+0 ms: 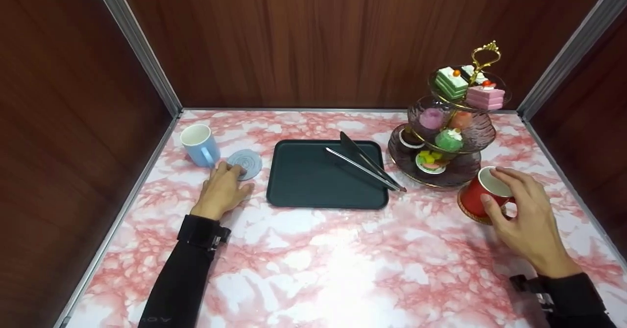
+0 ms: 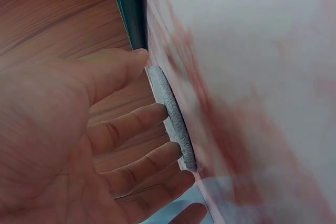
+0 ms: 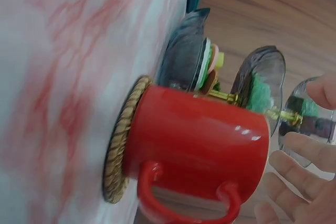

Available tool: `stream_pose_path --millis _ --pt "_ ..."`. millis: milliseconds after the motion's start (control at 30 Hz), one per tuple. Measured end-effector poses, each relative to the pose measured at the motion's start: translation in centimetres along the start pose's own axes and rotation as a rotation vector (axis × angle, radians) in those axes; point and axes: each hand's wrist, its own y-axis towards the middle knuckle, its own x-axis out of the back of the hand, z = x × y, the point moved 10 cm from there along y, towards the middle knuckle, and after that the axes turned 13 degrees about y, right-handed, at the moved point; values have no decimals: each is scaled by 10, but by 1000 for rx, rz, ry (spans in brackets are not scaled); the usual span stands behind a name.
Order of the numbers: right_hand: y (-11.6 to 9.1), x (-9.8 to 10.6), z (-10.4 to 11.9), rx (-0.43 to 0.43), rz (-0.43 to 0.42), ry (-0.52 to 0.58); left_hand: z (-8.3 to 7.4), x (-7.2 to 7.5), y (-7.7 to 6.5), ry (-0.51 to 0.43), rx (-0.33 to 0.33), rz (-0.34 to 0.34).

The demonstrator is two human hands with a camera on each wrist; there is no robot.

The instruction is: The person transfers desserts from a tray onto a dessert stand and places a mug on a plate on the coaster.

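My left hand (image 1: 221, 191) reaches over the table with its fingertips right at the near edge of a round grey-blue woven coaster (image 1: 246, 163). In the left wrist view its loosely spread fingers (image 2: 134, 121) overlap the coaster's rim (image 2: 173, 116). Behind that hand a light blue mug (image 1: 200, 146) stands upright, its handle toward the coaster. On the right, a red mug (image 1: 474, 199) stands upright on a round woven straw coaster (image 3: 119, 145). My right hand (image 1: 529, 215) hovers beside the red mug's rim, thumb and fingers spread and nothing held.
A dark green tray (image 1: 303, 176) lies mid-table, with metal tongs (image 1: 362, 168) resting across its right side. A three-tier glass stand (image 1: 455, 176) bearing cakes and desserts rises behind the red mug. Wooden panels (image 1: 313, 39) close the back and both sides.
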Motion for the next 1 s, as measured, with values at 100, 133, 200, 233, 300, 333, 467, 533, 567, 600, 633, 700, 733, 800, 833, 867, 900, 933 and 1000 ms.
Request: stream_pose_path --millis 100,133,200,233,300,333,467,533,567,600,633,700,733,800,833,867,900,933,1000 --pt "1 -6 4 1 21 -11 1 1 -2 4 -3 -14" --pt "2 -8 6 5 31 -10 1 1 -2 3 -6 -20" --pt "3 -13 10 14 52 -6 2 2 -3 7 -1 -34" --pt "3 -16 12 16 62 -6 3 3 -3 8 1 -39" --pt "5 -21 16 19 82 -3 3 4 -4 5 -1 -53" --pt "6 -24 18 18 89 -3 3 5 -4 6 2 -57" --pt "9 -35 30 47 111 7 5 7 -6 -1 12 -74" --pt "11 -41 35 63 128 15 5 9 -8 -4 15 -86" --pt "12 -44 37 71 139 20 5 10 -8 -4 17 -95" --pt "13 -48 40 78 148 25 5 11 -9 -4 18 -103" --pt "13 -51 42 79 160 29 5 12 -10 -4 20 -110" --pt "15 -58 45 84 182 34 5 13 -10 0 16 -129" --pt "15 -62 47 87 191 36 5 14 -11 2 12 -139" --pt "16 -68 51 98 206 37 5 15 -12 7 9 -153" --pt "17 -72 53 106 214 38 5 15 -12 9 6 -160" --pt "17 -75 56 117 220 43 5 15 -12 9 1 -167" --pt "17 -79 58 123 229 44 5 16 -13 8 -4 -171" --pt "17 -83 60 133 237 51 5 16 -13 7 -3 -171" --pt "17 -89 64 147 254 55 5 15 -13 4 -1 -169"
